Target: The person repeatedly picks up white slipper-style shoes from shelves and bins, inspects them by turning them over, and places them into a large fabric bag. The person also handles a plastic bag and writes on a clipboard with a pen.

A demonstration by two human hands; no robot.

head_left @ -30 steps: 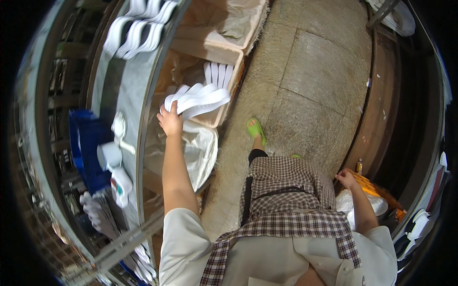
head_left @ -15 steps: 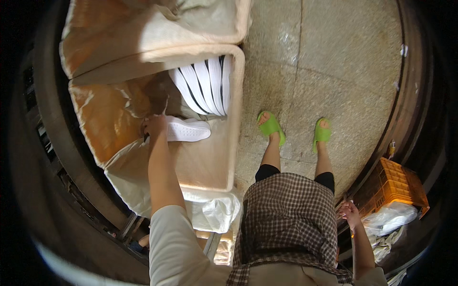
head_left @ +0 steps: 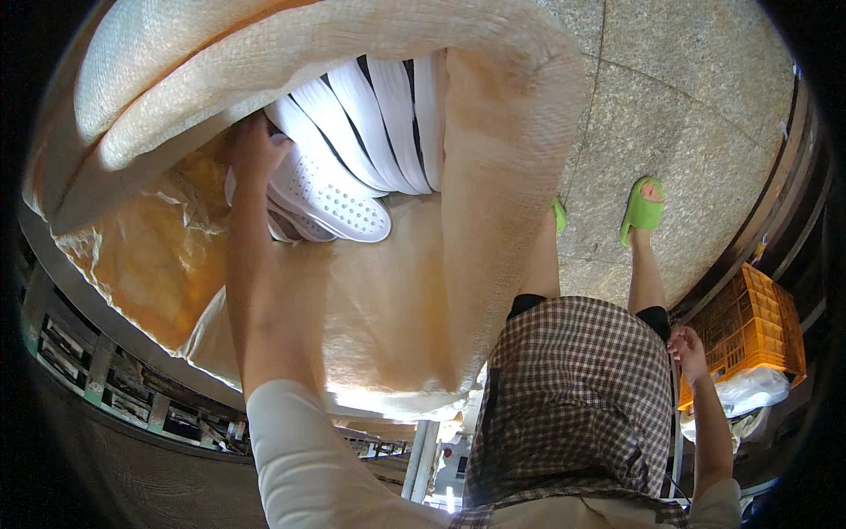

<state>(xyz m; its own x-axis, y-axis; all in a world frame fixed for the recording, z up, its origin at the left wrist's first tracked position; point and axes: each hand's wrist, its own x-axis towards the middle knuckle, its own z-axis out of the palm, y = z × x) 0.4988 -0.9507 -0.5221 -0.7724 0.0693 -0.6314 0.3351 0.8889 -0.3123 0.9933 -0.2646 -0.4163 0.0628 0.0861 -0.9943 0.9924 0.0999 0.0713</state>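
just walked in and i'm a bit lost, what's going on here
A person in a checked apron has the left hand down in a fabric-lined bin, gripping white soles dotted with holes. Right beside these, a row of white soles sits packed side by side in the same bin. The right hand is next to the apron, near an orange crate, with nothing visible in it.

A tan cloth-lined bin (head_left: 515, 150) bears a row of white soles (head_left: 388, 119) lying side by side.
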